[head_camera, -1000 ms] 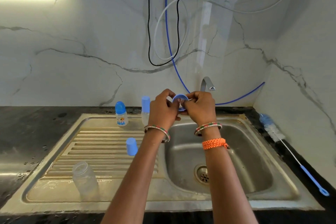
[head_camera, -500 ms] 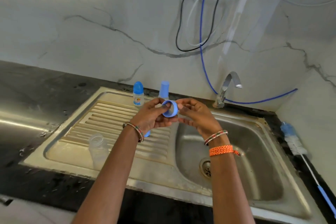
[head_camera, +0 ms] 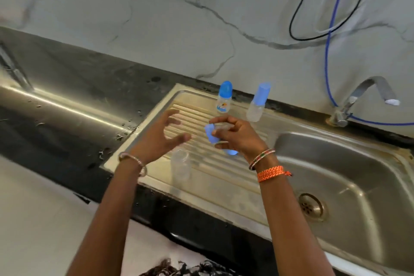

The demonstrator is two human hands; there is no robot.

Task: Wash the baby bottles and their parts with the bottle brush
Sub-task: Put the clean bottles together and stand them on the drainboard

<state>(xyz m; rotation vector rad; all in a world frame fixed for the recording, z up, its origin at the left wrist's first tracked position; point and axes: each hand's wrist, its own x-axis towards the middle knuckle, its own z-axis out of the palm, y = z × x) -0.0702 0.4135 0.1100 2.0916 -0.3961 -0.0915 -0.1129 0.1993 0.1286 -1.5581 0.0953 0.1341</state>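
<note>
Right hand [head_camera: 237,136] fingers pinch a blue ring [head_camera: 210,133]; left hand [head_camera: 156,139] fingers spread above 1 empty bottle [head_camera: 181,164].

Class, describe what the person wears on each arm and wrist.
Both forearms are bare, with no sleeves. The left wrist carries one thin beaded bangle. The right wrist carries a multicoloured beaded bangle and, below it, an orange braided thread band, knotted at one side.

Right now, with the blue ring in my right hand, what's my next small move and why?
Probably set the blue ring on the drainboard: your right hand pinches it, your left hand is open and empty, and no brush is in view.
</note>
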